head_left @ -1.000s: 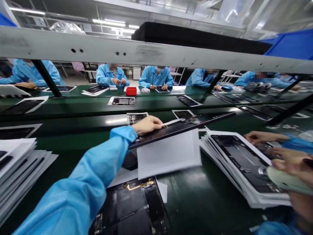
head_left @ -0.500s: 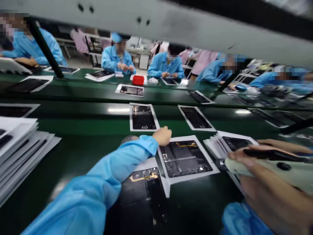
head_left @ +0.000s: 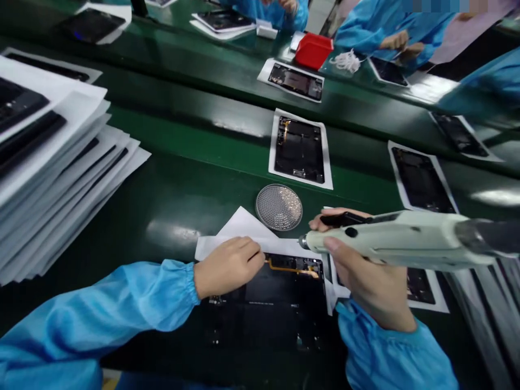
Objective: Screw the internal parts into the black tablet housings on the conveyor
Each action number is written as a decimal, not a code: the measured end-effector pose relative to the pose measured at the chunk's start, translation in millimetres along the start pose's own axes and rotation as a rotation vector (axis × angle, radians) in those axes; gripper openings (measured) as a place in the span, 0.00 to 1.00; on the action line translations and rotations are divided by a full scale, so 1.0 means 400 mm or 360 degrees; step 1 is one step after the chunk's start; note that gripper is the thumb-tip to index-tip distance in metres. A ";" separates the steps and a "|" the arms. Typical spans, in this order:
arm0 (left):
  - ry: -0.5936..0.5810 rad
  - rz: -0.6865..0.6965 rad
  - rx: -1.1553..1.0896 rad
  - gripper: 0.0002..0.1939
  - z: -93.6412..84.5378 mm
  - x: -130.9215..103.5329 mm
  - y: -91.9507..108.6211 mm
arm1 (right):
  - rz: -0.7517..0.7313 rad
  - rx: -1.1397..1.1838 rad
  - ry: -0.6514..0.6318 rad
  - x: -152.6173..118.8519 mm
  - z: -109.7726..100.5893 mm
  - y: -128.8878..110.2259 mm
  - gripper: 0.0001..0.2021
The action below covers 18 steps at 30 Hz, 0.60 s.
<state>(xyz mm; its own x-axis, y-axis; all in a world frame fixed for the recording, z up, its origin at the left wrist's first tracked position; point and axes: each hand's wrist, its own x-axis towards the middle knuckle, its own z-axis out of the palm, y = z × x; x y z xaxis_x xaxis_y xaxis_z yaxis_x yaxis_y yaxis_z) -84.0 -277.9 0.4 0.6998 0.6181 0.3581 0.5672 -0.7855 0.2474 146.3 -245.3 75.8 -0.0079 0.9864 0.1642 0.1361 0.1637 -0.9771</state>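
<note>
My right hand grips a pale green electric screwdriver, held nearly level with its bit end to the left. That tip is above the upper edge of an opened black tablet, near a white sheet. Over the tablet's upper left is my left hand, fingers curled together; whatever they pinch is hidden. An orange-gold flex cable runs along the tablet's top, right of those fingertips. Behind the sheet sits a round dimpled dish with small shiny pieces on its right side.
A tall stack of sheets and tablets stands at left. Other opened tablets lie on white sheets along the green bench, one behind the dish, another at right. Across the bench are a red bin and co-workers' hands.
My left hand has come back from the farther tablet to the near one. The screwdriver has swung left over the near tablet. The view has tilted down, and the dish is now uncovered.
</note>
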 end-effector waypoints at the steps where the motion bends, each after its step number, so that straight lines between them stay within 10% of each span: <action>1: 0.0018 0.0010 0.0016 0.16 0.009 0.007 -0.002 | 0.0046 0.0029 -0.0051 -0.005 0.015 0.004 0.16; 18: -0.0031 0.0013 -0.0111 0.11 0.010 0.024 0.010 | -0.0097 0.0294 -0.0231 -0.065 0.101 -0.001 0.14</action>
<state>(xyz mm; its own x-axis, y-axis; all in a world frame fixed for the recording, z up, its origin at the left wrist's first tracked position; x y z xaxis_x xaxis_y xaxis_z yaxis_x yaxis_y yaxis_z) -73.3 -274.8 1.4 0.7130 0.6115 0.3430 0.5303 -0.7904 0.3067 106.3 -270.4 66.5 -0.1544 0.9643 0.2152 -0.0524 0.2095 -0.9764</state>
